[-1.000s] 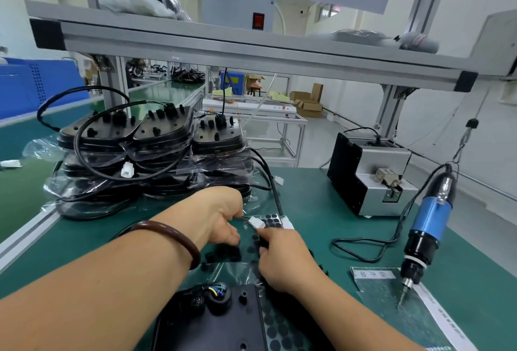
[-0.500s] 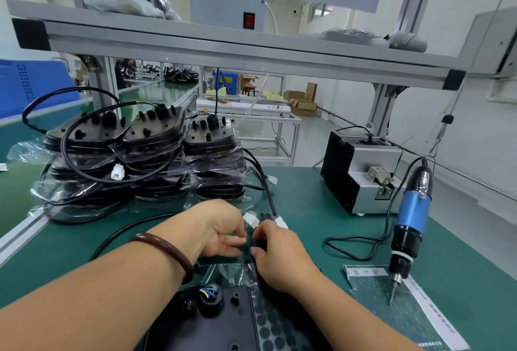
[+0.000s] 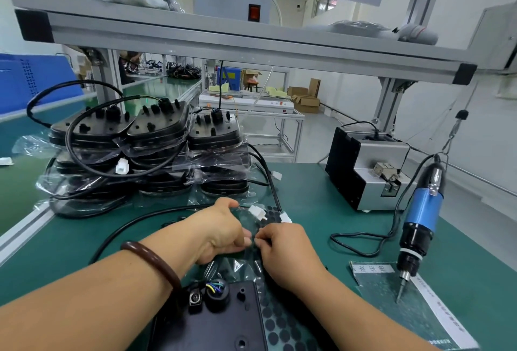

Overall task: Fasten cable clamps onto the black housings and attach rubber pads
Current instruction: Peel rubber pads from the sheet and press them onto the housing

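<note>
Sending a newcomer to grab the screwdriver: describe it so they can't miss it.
Start at the green workbench and go to its right side, past the grey-and-black box. The electric screwdriver is there, nearly upright, tip down at a printed sheet. It is the only tool with a bright blue body.

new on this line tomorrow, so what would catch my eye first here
First the left hand and right hand, pinching a clear plastic bag together mid-bench, just beyond a black housing. Next the blue electric screwdriver hanging at the right, tip down, and the stacks of bagged housings at the back left.
</note>
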`<action>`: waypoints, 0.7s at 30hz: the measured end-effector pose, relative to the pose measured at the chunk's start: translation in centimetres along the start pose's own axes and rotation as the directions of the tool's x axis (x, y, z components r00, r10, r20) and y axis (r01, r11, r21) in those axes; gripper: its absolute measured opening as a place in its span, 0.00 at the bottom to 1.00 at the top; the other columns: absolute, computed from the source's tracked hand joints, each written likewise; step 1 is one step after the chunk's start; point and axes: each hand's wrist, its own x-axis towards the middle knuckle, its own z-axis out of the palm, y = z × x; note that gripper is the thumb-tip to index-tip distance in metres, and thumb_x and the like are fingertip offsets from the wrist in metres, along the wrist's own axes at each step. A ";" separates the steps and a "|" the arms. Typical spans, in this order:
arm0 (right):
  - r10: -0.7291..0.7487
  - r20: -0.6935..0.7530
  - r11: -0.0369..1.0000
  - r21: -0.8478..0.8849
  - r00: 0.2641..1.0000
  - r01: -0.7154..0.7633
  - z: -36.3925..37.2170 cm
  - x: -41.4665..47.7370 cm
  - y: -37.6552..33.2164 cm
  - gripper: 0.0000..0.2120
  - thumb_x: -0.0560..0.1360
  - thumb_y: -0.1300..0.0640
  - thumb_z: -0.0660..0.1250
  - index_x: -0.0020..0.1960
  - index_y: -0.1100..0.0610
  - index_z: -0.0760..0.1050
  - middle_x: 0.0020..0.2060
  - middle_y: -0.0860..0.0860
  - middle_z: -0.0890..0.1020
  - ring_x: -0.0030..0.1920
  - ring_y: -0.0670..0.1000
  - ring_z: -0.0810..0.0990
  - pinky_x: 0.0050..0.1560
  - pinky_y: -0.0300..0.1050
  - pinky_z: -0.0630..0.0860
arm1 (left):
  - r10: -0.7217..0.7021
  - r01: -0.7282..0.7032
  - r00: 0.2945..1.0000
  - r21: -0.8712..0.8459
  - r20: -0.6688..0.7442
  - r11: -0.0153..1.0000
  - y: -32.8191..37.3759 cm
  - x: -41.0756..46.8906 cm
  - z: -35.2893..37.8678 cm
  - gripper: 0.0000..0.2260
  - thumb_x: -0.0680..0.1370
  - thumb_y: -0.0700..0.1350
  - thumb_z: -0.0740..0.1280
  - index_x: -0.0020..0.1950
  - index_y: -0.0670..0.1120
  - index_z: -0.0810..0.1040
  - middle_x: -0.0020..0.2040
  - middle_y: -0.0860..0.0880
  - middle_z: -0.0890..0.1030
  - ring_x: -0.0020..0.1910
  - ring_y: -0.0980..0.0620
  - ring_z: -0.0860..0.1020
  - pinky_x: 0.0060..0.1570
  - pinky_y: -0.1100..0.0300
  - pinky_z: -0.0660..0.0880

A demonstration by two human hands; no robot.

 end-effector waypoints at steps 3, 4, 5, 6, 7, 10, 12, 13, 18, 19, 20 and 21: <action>0.009 -0.001 1.000 0.009 1.000 -0.009 0.0 0.1 0.0 0.10 0.78 0.55 0.62 0.46 0.54 0.81 0.40 0.51 0.83 0.42 0.52 0.78 0.43 0.43 0.75 | -0.022 0.025 0.999 -0.069 0.043 0.997 -0.2 -0.1 0.1 0.34 0.73 0.22 0.61 0.73 0.48 0.59 0.49 0.36 0.80 0.50 0.44 0.80 0.49 0.55 0.79; 0.008 0.000 1.000 0.015 1.000 -0.008 0.0 0.1 0.0 0.10 0.78 0.55 0.62 0.46 0.54 0.81 0.41 0.51 0.83 0.42 0.52 0.78 0.43 0.43 0.76 | -0.032 0.037 0.998 -0.079 0.060 0.996 -0.3 -0.2 0.1 0.33 0.73 0.22 0.61 0.72 0.48 0.59 0.51 0.35 0.80 0.50 0.43 0.80 0.49 0.55 0.78; 0.000 0.002 1.000 0.013 1.000 0.000 0.0 0.1 0.0 0.10 0.78 0.54 0.62 0.46 0.54 0.82 0.41 0.51 0.83 0.43 0.52 0.79 0.45 0.43 0.76 | -0.041 0.047 0.997 -0.079 0.067 0.996 -0.4 -0.2 0.0 0.32 0.73 0.22 0.60 0.72 0.48 0.59 0.52 0.34 0.80 0.49 0.43 0.79 0.48 0.56 0.77; -0.012 0.003 1.000 0.008 1.000 0.012 0.0 0.1 0.0 0.10 0.78 0.54 0.62 0.47 0.54 0.82 0.42 0.51 0.84 0.44 0.52 0.79 0.46 0.44 0.76 | -0.049 0.054 0.997 -0.075 0.067 0.996 -0.4 -0.1 0.0 0.31 0.74 0.22 0.60 0.71 0.47 0.60 0.53 0.33 0.80 0.47 0.43 0.79 0.46 0.56 0.77; -0.028 0.003 1.000 0.006 1.000 0.028 0.1 0.1 -0.1 0.10 0.79 0.54 0.62 0.47 0.55 0.82 0.44 0.51 0.84 0.46 0.52 0.80 0.48 0.44 0.77 | -0.056 0.061 0.996 -0.071 0.063 0.996 -0.5 0.0 -0.2 0.30 0.74 0.23 0.60 0.70 0.47 0.60 0.54 0.33 0.79 0.44 0.44 0.78 0.44 0.57 0.77; -0.074 0.008 0.997 0.013 0.997 0.074 0.2 0.1 -0.1 0.11 0.79 0.54 0.62 0.50 0.56 0.82 0.50 0.52 0.84 0.55 0.51 0.80 0.54 0.46 0.76 | -0.061 0.066 0.997 -0.086 0.057 0.994 -0.4 0.0 -0.4 0.29 0.74 0.23 0.60 0.69 0.48 0.61 0.54 0.33 0.78 0.39 0.46 0.77 0.37 0.59 0.77; -0.101 0.018 0.995 0.001 0.995 0.101 0.2 0.1 -0.1 0.11 0.79 0.55 0.61 0.50 0.57 0.82 0.51 0.53 0.84 0.57 0.52 0.79 0.56 0.47 0.76 | -0.034 0.039 0.999 -0.121 0.042 0.992 -0.3 0.0 -0.5 0.30 0.74 0.23 0.61 0.68 0.48 0.61 0.52 0.35 0.78 0.39 0.47 0.77 0.37 0.59 0.77; -0.115 0.018 0.993 0.000 0.993 0.115 0.2 0.1 -0.1 0.11 0.79 0.55 0.61 0.49 0.57 0.82 0.51 0.53 0.84 0.56 0.53 0.79 0.55 0.47 0.75 | -0.014 0.018 0.999 -0.140 0.032 0.990 -0.2 0.0 -0.6 0.30 0.73 0.23 0.62 0.68 0.48 0.61 0.49 0.36 0.78 0.39 0.47 0.77 0.38 0.59 0.78; -0.096 -0.116 0.987 0.115 0.989 0.109 0.0 0.0 -0.3 0.11 0.79 0.57 0.63 0.47 0.59 0.82 0.43 0.54 0.84 0.46 0.54 0.80 0.48 0.48 0.76 | 0.020 -0.018 1.000 -0.129 0.016 0.992 0.5 -0.5 -1.0 0.31 0.72 0.23 0.64 0.68 0.47 0.60 0.48 0.36 0.78 0.44 0.45 0.78 0.42 0.57 0.79; -0.090 -0.130 0.987 0.121 0.987 0.106 0.0 0.0 -0.3 0.11 0.79 0.56 0.63 0.46 0.59 0.82 0.42 0.54 0.84 0.44 0.53 0.80 0.47 0.48 0.76 | 0.022 -0.021 1.000 -0.115 0.010 0.993 0.5 -0.6 -0.9 0.30 0.72 0.23 0.64 0.67 0.47 0.60 0.48 0.36 0.78 0.44 0.45 0.78 0.43 0.57 0.79; -0.089 -0.137 0.987 0.120 0.986 0.106 0.0 -0.1 -0.4 0.10 0.79 0.56 0.63 0.46 0.59 0.82 0.41 0.54 0.84 0.43 0.53 0.80 0.46 0.47 0.76 | 0.026 -0.025 1.000 -0.102 0.004 0.994 0.6 -0.7 -0.8 0.30 0.72 0.23 0.64 0.67 0.47 0.61 0.48 0.37 0.78 0.43 0.46 0.78 0.42 0.56 0.79; -0.090 -0.145 0.987 0.120 0.985 0.108 0.0 -0.1 -0.4 0.10 0.79 0.56 0.63 0.46 0.59 0.82 0.40 0.54 0.84 0.42 0.53 0.79 0.45 0.47 0.76 | 0.030 -0.030 1.000 -0.091 -0.001 0.995 0.5 -0.8 -0.7 0.29 0.72 0.24 0.64 0.66 0.47 0.60 0.47 0.38 0.78 0.41 0.47 0.78 0.42 0.57 0.79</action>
